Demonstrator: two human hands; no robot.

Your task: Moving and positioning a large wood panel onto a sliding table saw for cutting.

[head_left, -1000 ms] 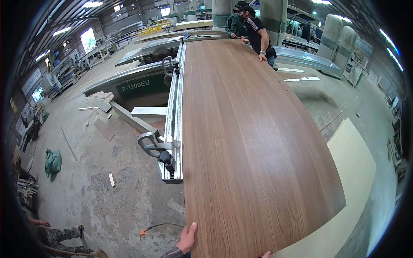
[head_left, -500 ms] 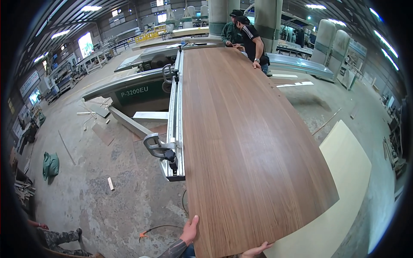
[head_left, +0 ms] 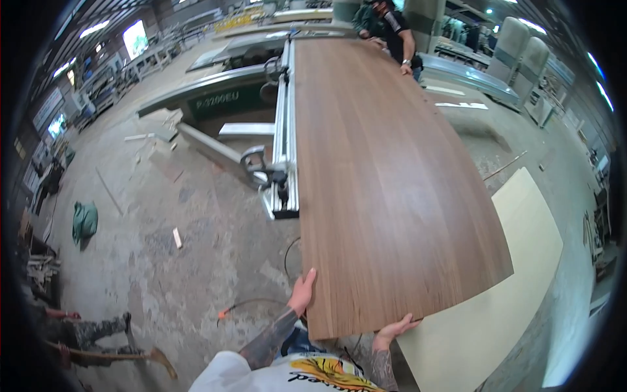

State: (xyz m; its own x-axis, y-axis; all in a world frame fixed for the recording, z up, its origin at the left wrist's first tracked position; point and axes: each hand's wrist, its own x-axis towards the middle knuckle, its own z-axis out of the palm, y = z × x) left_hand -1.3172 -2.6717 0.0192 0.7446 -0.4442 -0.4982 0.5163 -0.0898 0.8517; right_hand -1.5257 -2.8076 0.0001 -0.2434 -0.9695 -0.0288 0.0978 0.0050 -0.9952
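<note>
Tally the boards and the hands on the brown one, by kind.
Brown wood-grain panel: 1
Pale sheet on the floor: 1
Person's own hands on the panel, left hand and right hand: 2
Co-worker's hand at the far end: 1
Total: 5

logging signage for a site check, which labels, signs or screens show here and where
Machine label: pale lettering on the green saw body, left of the wood panel.
Wall sign: pale tilted rectangle, far left wall.
Bright screen or window: glowing white rectangle, upper left; cannot tell which.
No packages seen.
</note>
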